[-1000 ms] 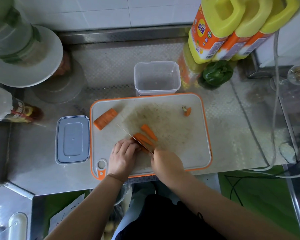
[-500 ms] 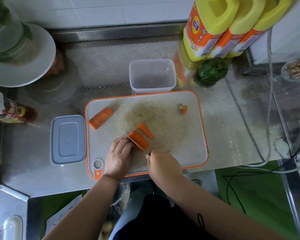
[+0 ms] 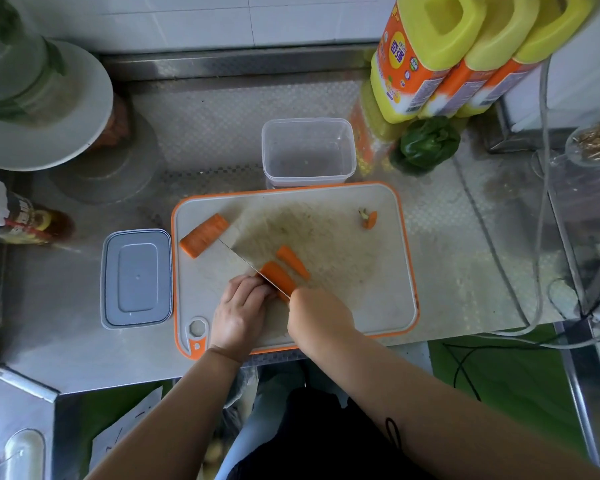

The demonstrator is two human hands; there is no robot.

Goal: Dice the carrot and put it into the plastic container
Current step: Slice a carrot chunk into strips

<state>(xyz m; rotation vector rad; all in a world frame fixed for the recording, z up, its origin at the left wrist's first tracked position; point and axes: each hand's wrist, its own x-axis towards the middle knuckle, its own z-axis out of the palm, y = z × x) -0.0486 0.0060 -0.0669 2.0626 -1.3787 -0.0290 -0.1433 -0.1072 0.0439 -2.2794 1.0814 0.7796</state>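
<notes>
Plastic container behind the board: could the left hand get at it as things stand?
Probably yes: the plastic container stands open at the cutting board's far edge with nothing between, but the left hand is steadying a carrot piece.

knife handle: hidden inside the right hand (image 3: 317,318)
carrot piece being cut (image 3: 278,279): near end hidden by both hands
left hand (image 3: 240,311): fingertips tucked under, unseen
yellow bottles (image 3: 440,53): tops cut off
</notes>
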